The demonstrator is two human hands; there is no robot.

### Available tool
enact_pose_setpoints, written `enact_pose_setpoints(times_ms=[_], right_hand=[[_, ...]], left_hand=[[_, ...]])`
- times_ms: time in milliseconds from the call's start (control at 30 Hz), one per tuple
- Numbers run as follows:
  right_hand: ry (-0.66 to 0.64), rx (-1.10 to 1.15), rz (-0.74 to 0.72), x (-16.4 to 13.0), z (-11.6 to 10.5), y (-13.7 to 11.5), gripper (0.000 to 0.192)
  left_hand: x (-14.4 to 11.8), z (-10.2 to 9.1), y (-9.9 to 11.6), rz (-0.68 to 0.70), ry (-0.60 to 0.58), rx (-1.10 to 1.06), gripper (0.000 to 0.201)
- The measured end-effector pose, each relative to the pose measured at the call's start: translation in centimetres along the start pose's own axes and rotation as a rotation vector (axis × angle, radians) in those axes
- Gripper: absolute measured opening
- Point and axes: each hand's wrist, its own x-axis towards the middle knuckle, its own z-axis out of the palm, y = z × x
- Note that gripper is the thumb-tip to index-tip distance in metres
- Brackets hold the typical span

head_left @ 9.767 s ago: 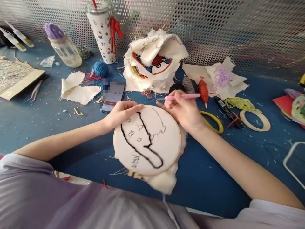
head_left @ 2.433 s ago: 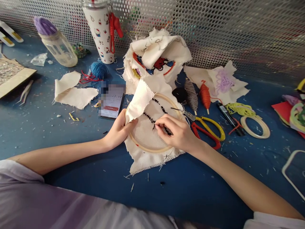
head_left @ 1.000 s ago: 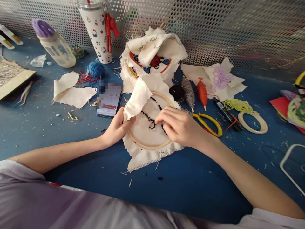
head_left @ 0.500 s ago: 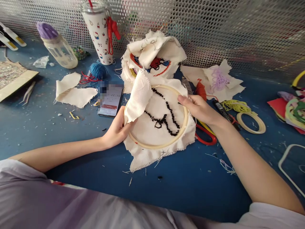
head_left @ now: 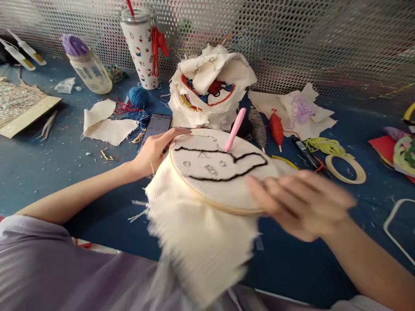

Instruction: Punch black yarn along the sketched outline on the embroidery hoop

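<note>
An embroidery hoop [head_left: 207, 203] holds white cloth, tilted toward me over the desk. Black thread outlines a long-eared figure on the cloth, with pencilled marks inside. My left hand [head_left: 155, 151] grips the hoop at its left rim, thumb side up. A pink-handled punch needle [head_left: 236, 129] stands in the cloth at the upper outline, with no hand on it. My right hand [head_left: 301, 203], blurred by motion, is at the hoop's right rim with its fingers loosely stretched out. Loose frayed fabric [head_left: 207, 242] hangs from the hoop toward my lap.
Behind the hoop lies a stitched cloth piece [head_left: 207, 101]. A phone [head_left: 158, 123], blue yarn [head_left: 138, 97] and a patterned tumbler [head_left: 139, 47] are at the left. Orange yarn [head_left: 276, 129], a marker [head_left: 304, 152] and a small ring [head_left: 345, 168] lie to the right.
The hoop has been turned over, from its knotted thread side to the smooth outlined side. The pink punch needle has come into view. My right hand has moved down and right.
</note>
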Motion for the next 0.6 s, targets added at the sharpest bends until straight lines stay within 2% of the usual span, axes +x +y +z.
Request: enact_pose_setpoints(times_ms=[100, 133, 167, 233, 267, 333, 400, 500, 600], right_hand=[[0.062, -0.313, -0.338, -0.3, 2.7, -1.4, 0.021], [0.073, -0.399, -0.418, -0.2, 3.5, -1.5, 0.032], [0.066, -0.397, -0.405, -0.1, 4.1, -1.5, 0.046], [0.012, -0.238, -0.306, 0.2, 4.8, -1.1, 0.067], [-0.012, -0.117, -0.252, 0.3, 4.9, -0.7, 0.069], [-0.022, 0.107, -0.123, 0.4, 4.7, 0.0, 0.055], [0.007, 0.241, 0.129, 0.6, 4.2, 0.7, 0.043], [0.002, 0.380, 0.598, 1.3, 3.6, 1.3, 0.045], [-0.013, 0.585, 0.852, 2.2, 3.4, 1.8, 0.049]], left_hand=[[0.2, -0.1, -1.4, 0.278, -0.103, 0.406, 0.032], [0.1, -0.1, -1.9, 0.334, -0.103, 0.549, 0.034], [0.1, -0.1, -2.2, 0.371, -0.101, 0.679, 0.036], [0.0, 0.0, -2.4, 0.426, -0.105, 0.894, 0.039], [-0.1, 0.0, -2.4, 0.450, -0.110, 0.977, 0.040], [-0.3, 0.2, -1.9, 0.505, -0.105, 1.095, 0.041], [-0.6, 0.4, -1.2, 0.567, -0.092, 1.158, 0.039], [-1.3, 0.9, -0.1, 0.601, -0.106, 1.208, 0.033], [-2.3, 1.6, 0.6, 0.583, -0.117, 1.282, 0.036]])
